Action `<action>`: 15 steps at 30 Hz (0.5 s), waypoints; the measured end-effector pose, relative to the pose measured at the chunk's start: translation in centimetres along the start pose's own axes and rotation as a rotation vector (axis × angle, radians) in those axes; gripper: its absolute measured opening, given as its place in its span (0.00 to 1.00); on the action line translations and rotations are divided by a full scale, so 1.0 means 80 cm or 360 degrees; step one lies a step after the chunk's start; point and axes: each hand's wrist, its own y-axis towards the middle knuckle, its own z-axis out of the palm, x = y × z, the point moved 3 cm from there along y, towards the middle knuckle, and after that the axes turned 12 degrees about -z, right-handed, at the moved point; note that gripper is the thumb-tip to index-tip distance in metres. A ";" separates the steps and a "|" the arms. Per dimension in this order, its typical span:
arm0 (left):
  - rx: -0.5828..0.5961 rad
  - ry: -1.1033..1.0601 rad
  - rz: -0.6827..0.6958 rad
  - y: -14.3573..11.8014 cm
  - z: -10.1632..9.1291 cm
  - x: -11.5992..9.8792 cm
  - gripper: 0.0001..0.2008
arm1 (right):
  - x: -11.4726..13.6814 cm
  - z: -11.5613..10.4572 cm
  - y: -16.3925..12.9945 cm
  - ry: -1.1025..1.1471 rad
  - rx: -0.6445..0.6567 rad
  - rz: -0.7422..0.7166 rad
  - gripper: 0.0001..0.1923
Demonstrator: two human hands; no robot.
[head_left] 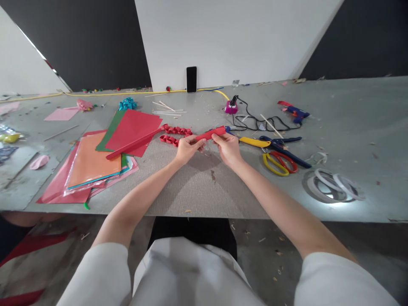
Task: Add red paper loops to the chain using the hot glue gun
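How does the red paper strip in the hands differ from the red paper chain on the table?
The red paper strip is one flat straight piece; the red paper chain is many looped links curving round. The strip is held off the table between the left hand and right hand; the chain lies on the table, untouched. Both are red paper.
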 end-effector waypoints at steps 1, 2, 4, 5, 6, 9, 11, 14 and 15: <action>0.0001 -0.0005 0.0014 0.000 0.000 0.000 0.17 | 0.000 0.000 0.000 -0.0004 0.0005 -0.0004 0.17; 0.0004 -0.0012 0.0032 0.001 0.000 0.001 0.17 | 0.000 0.000 0.000 -0.0006 0.0013 -0.0010 0.17; 0.0005 -0.0025 0.0070 0.002 -0.002 0.002 0.17 | 0.000 0.001 0.000 0.0009 0.0030 -0.0020 0.17; 0.0002 -0.0022 0.0084 0.003 -0.002 0.004 0.18 | 0.000 0.001 0.000 0.0026 0.0033 -0.0017 0.18; -0.0001 -0.0015 0.0091 0.005 -0.003 0.005 0.18 | 0.000 0.001 -0.001 0.0046 0.0031 -0.0008 0.18; 0.0005 0.0000 0.0094 0.008 -0.005 0.008 0.19 | -0.001 0.001 0.000 0.0073 0.0001 0.0014 0.19; 0.0017 -0.0027 0.0092 0.009 -0.006 0.010 0.19 | -0.002 -0.001 0.002 0.0068 -0.0041 -0.0002 0.19; 0.0035 -0.0047 0.0076 0.009 -0.005 0.012 0.19 | -0.004 -0.004 0.004 0.0051 -0.0097 -0.0022 0.19; 0.0038 -0.0041 0.0070 0.009 -0.005 0.012 0.18 | -0.006 -0.005 0.004 0.0047 -0.0103 -0.0018 0.19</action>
